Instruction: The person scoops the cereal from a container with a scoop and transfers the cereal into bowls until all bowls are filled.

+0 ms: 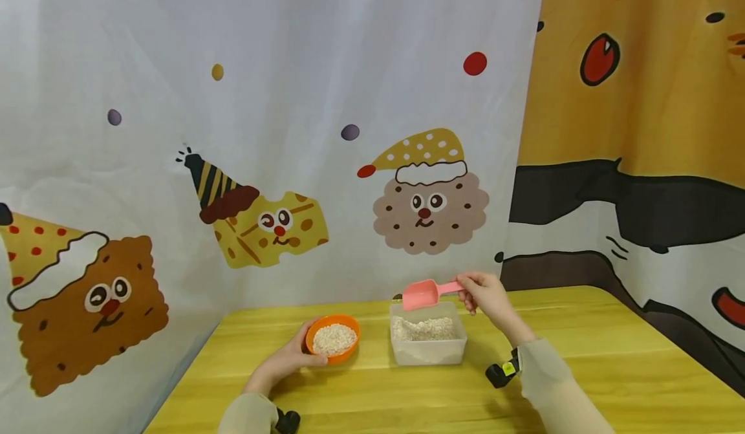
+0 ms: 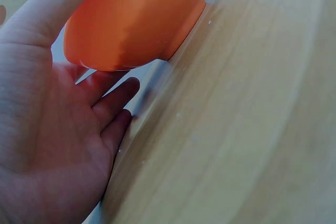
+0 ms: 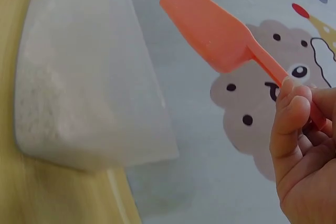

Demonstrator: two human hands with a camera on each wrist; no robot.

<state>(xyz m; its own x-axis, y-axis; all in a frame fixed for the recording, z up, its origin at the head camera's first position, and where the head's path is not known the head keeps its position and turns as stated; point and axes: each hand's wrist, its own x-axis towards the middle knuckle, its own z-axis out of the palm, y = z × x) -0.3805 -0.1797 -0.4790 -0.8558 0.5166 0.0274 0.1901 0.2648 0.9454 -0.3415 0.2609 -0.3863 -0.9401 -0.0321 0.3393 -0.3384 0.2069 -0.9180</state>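
R hand (image 1: 487, 297) pinches scoop (image 1: 421, 295) near tub (image 1: 429, 356); L hand (image 1: 293, 353) grips bowl (image 1: 345, 356), L of tub, from 1 side. Risk: loose pinch could drop scoop; uneven squeeze could tip bowl & spill its flakes (image 1: 334, 339).

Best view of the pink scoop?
Right wrist: the pink scoop is large and clear there, its handle pinched by the right hand. Head shows it much smaller, near the plastic container; left wrist doesn't show it.
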